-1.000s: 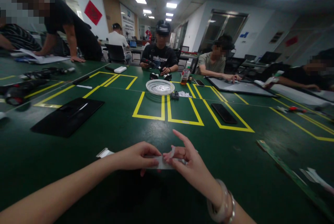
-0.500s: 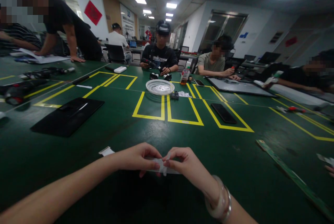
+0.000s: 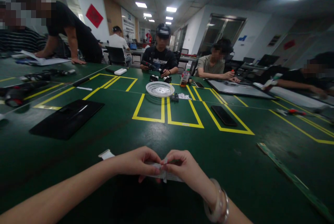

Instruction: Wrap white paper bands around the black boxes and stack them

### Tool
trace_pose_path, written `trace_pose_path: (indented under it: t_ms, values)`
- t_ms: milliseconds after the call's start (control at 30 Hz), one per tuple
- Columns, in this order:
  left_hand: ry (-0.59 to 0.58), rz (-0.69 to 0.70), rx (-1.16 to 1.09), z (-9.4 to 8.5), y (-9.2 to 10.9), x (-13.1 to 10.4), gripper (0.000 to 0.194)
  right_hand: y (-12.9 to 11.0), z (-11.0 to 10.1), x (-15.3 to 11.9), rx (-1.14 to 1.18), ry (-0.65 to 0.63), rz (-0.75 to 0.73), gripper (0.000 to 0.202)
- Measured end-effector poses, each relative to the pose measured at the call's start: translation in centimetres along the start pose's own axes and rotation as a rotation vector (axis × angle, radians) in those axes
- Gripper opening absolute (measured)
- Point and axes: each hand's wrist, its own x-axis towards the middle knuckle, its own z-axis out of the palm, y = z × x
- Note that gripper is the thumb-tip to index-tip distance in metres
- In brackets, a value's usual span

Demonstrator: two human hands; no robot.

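Observation:
My left hand is closed on a whitish flat strip that looks like flat ribbon cable. Thumb on top, its other fingers curl beneath. My right hand, with bangles on the wrist, pinches a narrow pale strip like tape, which crosses the flat one between my fingertips. Both hands meet just above the table, their fingertips almost touching. Beyond my left wrist a white flat cable end with a connector-like edge sticks out; whether it belongs to the held piece is hidden.
On the green table lie a black panel, a white round basket, a dark phone-like slab and a long green circuit strip. Yellow tape marks rectangles. Several people sit or lean around the far side; a bottle stands there.
My right fingertips have shifted slightly left and down along the narrow strip, closer to my left fingertips. The view has tilted a little, so everything sits slightly lower.

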Motion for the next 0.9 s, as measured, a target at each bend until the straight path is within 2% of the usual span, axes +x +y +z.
trace_pose_path:
  t_ms: [267,533,667,800,900]
  values:
    - [0.004,-0.010,-0.001,0.0,-0.1,0.0,0.042,-0.5,-0.1,0.0,-0.067,-0.001,-0.039,0.012]
    - [0.005,0.015,-0.028,0.3,0.5,0.1,0.040,-0.7,0.1,-0.2,-0.114,0.046,-0.118,0.015]
    - [0.011,0.042,-0.030,0.4,0.5,0.0,0.040,-1.0,0.2,-0.4,-0.153,0.093,-0.101,0.016]
    - [0.059,0.081,-0.049,0.7,0.0,0.1,0.040,-1.2,0.5,-0.5,-0.230,0.133,-0.074,0.030]
    - [0.131,0.101,-0.085,1.1,-0.3,0.4,0.044,-1.4,0.7,-0.8,-0.266,0.093,-0.077,0.029]
